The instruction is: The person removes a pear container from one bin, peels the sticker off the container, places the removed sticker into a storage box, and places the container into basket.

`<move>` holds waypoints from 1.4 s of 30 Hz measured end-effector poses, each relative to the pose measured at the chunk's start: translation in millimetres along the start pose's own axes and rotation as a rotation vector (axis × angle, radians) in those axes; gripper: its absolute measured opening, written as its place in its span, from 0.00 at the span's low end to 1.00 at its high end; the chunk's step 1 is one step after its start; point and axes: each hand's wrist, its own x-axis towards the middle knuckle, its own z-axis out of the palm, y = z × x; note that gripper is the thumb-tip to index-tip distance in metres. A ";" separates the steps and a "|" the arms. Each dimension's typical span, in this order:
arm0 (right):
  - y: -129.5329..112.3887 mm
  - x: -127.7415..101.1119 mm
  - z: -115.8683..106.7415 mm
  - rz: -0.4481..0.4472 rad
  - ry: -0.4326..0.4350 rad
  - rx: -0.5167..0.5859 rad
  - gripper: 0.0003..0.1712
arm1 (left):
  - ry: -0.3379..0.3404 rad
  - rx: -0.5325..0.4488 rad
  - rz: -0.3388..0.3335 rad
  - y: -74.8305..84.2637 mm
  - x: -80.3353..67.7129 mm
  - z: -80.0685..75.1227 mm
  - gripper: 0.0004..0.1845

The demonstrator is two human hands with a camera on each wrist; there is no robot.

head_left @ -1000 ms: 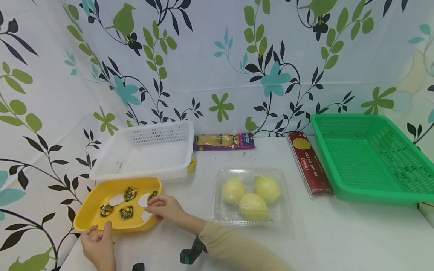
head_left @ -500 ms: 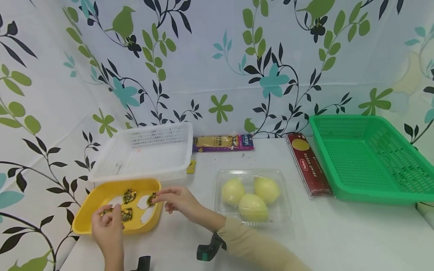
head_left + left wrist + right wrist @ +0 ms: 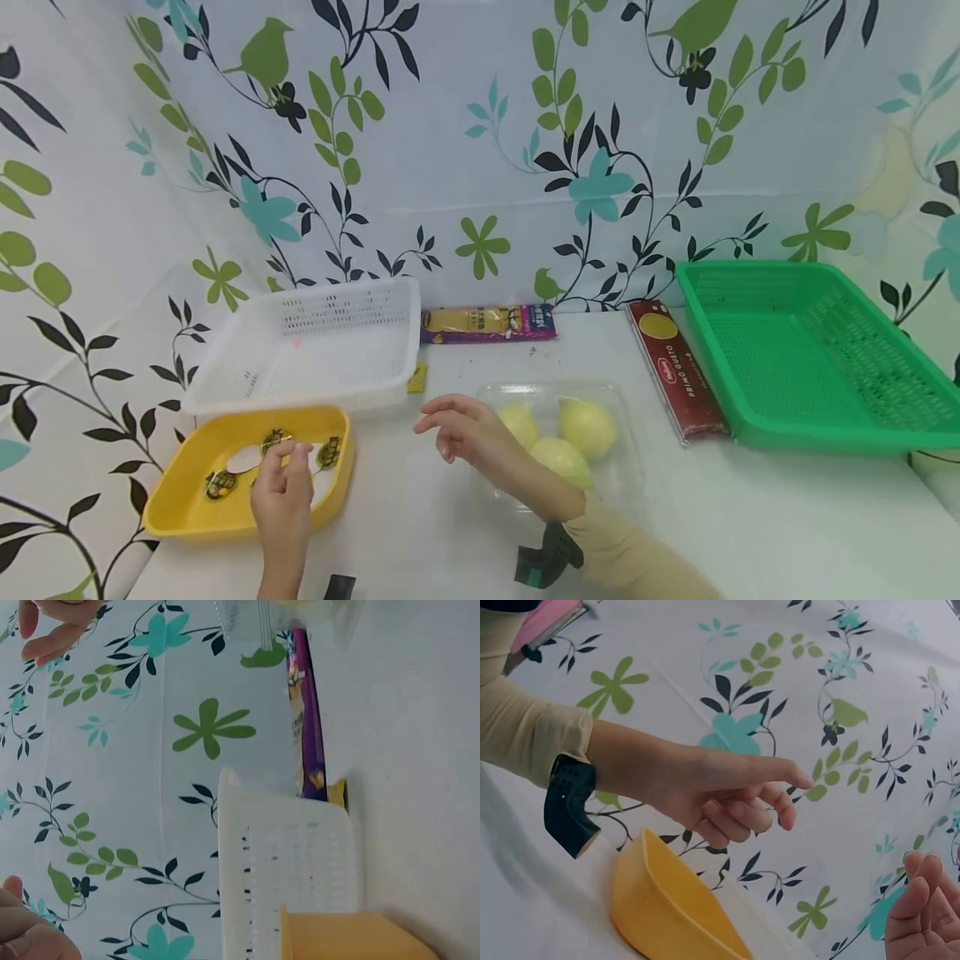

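My left hand [image 3: 283, 492] is raised over the right part of a yellow tray [image 3: 168, 518]. In the right wrist view its forefinger reaches out and the others bend loosely, with nothing between them. Inside the tray lie small round packets [image 3: 220, 485] with black-and-gold print and white discs [image 3: 244, 459]. To the right of the tray, my right hand [image 3: 472, 435] hovers with relaxed, empty fingers. It overlaps a clear plastic box [image 3: 626, 492] of round pale yellow fruits [image 3: 587, 429] in the head view. The right hand's fingers [image 3: 919, 896] also show in the right wrist view.
Behind the tray stands a white perforated basket [image 3: 375, 390], a small yellow packet [image 3: 417, 377] beside it. A purple-and-yellow food packet [image 3: 487, 325] lies at the back. On the right are a long red pasta packet [image 3: 678, 371] and a green basket [image 3: 813, 433].
Both hands have moved right. The right hand has left the tray's right edge and is now near the fruit box. The left has gone from the tray's front edge to over its right part.
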 end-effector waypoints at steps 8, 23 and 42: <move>-1.4 -21.7 -31.7 0.030 0.081 -0.004 0.16 | -0.184 0.044 -0.122 101.1 -8.6 53.3 0.03; -26.2 -66.3 -107.6 -0.010 0.283 -0.155 0.16 | -0.414 0.059 -0.123 116.2 -15.5 91.4 0.06; -3.4 -124.3 -181.8 -0.283 0.573 -0.605 0.12 | -0.496 0.084 -0.037 95.7 -39.9 130.3 0.10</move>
